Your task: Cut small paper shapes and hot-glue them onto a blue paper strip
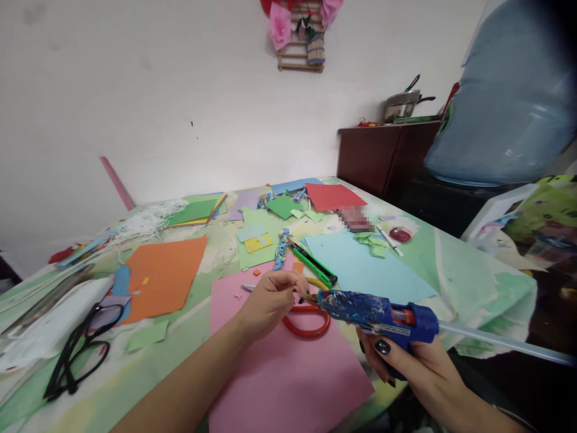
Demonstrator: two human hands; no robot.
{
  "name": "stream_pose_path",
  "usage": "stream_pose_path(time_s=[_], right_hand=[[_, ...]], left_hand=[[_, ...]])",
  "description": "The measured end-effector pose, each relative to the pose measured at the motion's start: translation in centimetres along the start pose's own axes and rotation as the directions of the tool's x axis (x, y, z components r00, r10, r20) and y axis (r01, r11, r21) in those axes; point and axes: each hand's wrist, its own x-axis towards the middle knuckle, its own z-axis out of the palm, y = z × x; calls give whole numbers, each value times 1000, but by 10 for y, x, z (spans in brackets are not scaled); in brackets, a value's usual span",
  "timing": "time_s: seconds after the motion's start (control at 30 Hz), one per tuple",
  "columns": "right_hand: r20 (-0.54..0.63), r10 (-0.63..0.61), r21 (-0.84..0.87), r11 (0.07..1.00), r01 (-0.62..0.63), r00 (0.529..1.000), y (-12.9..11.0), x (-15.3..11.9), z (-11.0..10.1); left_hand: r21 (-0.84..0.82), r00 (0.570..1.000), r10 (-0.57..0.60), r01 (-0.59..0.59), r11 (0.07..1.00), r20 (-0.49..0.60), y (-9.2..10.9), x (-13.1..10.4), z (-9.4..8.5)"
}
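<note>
Right hand (412, 361) wrapped around the grip of a blue glue gun (376, 316), dark-nailed fingers closed about the handle, gun held level with its nozzle aimed toward 9 o'clock and a clear glue stick (505, 346) trailing out the back toward 3 o'clock. Body of the gun is smeared with old glue and paint. Left hand (270, 297) sits just at the nozzle tip, fingertips pressed together, pinching something small; what it is cannot be made out. Both hands hover over a pink sheet (279, 361) lying at the near edge of the counter (469, 276), which wears a pale green patterned cloth. Red-handled scissors (306, 322) lie on the pink sheet directly under the nozzle, touching neither hand as far as can be seen. Just beyond the left hand at 12 o'clock, a green utility knife (315, 264) rests diagonally beside a light blue sheet (365, 267). At 10 o'clock from the hands, an orange sheet (164, 276); farther out at 9 o'clock, black-framed glasses (81, 349) lie folded open near the counter's left edge. Toward 1 o'clock, a red sheet (333, 195) at the far end, with green paper scraps (372, 243) and a white pen (390, 240) nearer. White string tangle (144, 219) at 11 o'clock. Off the counter at 2 o'clock, a large blue water jug (509, 96) stands tilted in view.
</note>
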Motion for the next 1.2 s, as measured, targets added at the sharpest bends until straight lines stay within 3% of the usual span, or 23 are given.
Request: stream_pose_path(time_s=[0.73, 0.97, 1.2], right_hand=[[1, 32, -165, 986, -31, 999, -7, -2, -5], [-60, 22, -187, 982, -33, 998, 0, -6, -6], [-90, 37, -159, 986, -52, 995, -4, -6, -4]], left_hand=[[-21, 999, 17, -16, 1000, 27, 0, -1, 1], [40, 1000, 2, -1, 999, -26, 2, -1, 2], [-30, 999, 20, -19, 999, 25, 2, -1, 3]])
